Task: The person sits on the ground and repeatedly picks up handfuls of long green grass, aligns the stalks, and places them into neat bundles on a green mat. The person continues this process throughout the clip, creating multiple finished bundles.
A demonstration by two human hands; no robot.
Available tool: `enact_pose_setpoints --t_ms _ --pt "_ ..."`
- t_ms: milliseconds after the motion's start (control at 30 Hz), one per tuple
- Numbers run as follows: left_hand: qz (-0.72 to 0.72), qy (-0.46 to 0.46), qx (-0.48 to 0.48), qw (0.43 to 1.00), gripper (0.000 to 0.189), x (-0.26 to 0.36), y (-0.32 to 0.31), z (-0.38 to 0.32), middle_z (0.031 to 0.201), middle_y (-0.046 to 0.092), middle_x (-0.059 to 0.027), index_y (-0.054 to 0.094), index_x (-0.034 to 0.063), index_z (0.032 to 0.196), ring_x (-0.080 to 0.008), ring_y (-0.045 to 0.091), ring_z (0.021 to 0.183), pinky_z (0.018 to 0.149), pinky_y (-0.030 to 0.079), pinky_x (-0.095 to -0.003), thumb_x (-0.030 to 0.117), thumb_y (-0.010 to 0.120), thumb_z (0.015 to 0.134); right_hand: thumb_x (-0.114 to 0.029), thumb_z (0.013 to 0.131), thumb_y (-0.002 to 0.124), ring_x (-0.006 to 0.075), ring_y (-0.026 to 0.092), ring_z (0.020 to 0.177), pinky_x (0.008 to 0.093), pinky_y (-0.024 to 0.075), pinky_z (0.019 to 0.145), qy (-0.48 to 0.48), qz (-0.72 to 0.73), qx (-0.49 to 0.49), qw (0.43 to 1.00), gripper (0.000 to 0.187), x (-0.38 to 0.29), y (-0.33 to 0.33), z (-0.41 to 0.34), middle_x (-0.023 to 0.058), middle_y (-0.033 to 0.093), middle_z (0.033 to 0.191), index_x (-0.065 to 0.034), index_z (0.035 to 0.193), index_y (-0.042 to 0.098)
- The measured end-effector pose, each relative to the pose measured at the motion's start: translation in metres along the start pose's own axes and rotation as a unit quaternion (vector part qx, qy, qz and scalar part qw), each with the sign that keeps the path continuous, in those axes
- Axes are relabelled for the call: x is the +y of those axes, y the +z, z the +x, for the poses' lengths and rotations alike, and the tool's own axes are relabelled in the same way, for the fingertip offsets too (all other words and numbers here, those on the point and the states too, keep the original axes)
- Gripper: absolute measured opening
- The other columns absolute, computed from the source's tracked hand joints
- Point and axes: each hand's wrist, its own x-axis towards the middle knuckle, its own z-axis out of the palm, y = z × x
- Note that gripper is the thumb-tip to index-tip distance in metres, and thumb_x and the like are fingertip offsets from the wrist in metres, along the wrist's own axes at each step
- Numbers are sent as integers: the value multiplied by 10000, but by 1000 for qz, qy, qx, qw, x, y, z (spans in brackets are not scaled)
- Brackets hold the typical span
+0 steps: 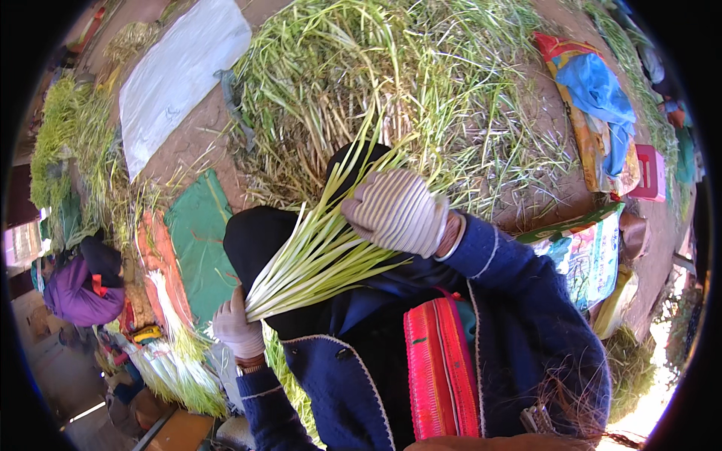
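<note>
A fanned bunch of spring-onion-like stalks (321, 256), white at one end and green at the other, lies across my lap over dark trousers. My left hand (239, 327), in a pale knit glove, grips the gathered white ends. My right hand (397, 211), in a striped knit glove, is curled over the green leaves farther up; its fingertips are partly hidden. Some leaves stick out past it toward a large heap of loose green stalks and straw (395, 73) in front of my knees.
At left are a green sheet (197, 242), an orange sheet (161, 265), sorted white-ended bunches (175, 366) and a seated person in purple (84, 290). A white plastic sheet (180, 79) lies on the dirt. Printed sacks (586, 265), a blue plastic bag (598, 90) and a pink container (650, 173) are at right.
</note>
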Motion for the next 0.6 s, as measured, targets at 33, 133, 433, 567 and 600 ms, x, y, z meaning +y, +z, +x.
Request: enact_pose_setpoints --t_ms 33,133,433,567,600 --pt "-3 14 25 1000 378 0 3 0 724 620 -115 719 99 1147 -334 614 668 616 457 -445 146 653 777 -302 809 673 311 651 744 452 537 649 26 17 -17 999 240 -4 1 -1 77 608 770 -88 912 642" --pt "1 9 21 1000 414 -3 5 -1 718 606 -109 714 95 1161 -337 602 657 614 453 -448 136 646 755 -259 805 650 370 632 716 488 544 709 146 98 -6 984 205 1 3 -6 126 610 714 -55 812 635" --pt "5 21 31 999 389 -8 8 -4 726 612 -115 718 78 1146 -338 605 657 605 458 -458 139 656 767 -182 855 689 317 691 808 435 567 751 436 -190 125 871 122 119 -25 -88 108 714 859 -129 951 743" --pt "2 34 46 998 363 -4 7 2 717 611 -110 722 74 1130 -335 604 643 594 461 -459 128 667 775 -232 876 674 341 686 854 450 557 795 370 -118 124 913 164 121 -29 -94 123 717 900 -120 969 750" --pt "4 35 44 998 358 -4 6 2 716 611 -109 721 75 1129 -334 603 642 595 462 -459 130 665 780 -219 877 674 334 691 858 446 558 790 338 -75 147 926 163 111 -27 -92 124 722 901 -109 971 749"
